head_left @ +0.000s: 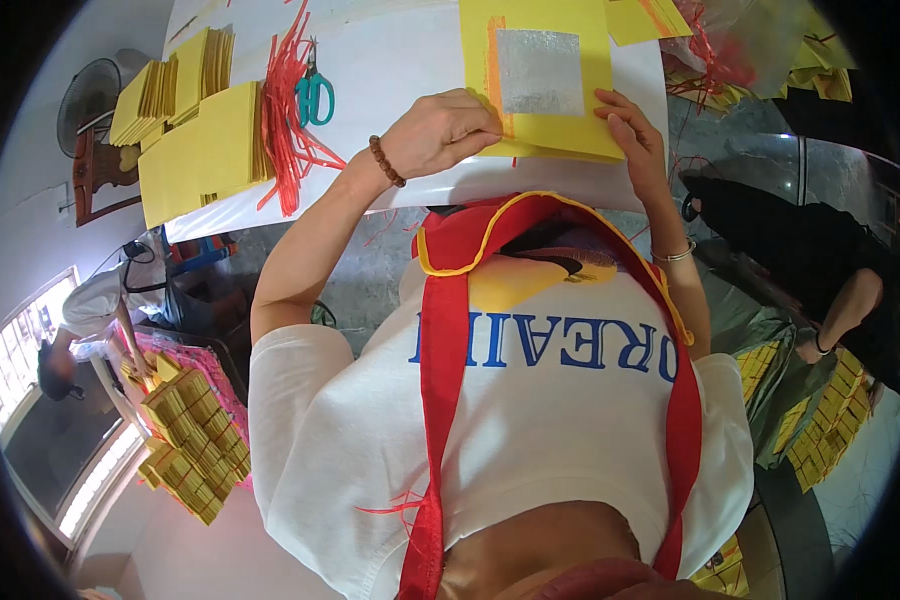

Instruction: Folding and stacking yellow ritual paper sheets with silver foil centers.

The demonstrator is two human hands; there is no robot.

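Note:
A stack of yellow paper sheets lies near the table's front edge, its top sheet bearing a silver foil square and an orange stripe along the left side. My left hand has its fingers curled and pinched at the stack's lower left corner. At the lower right edge, my right hand grips the paper between thumb and fingers. A bit of red strip pokes out under the stack's front edge. Left of my left hand lies a bunch of red plastic strips, beside teal-handled scissors.
Tied bundles of yellow paper stand on the white table's left end. Another yellow sheet lies far right. One person handles yellow bundles at left; another, in black, is by bundles at right. A fan stands at left.

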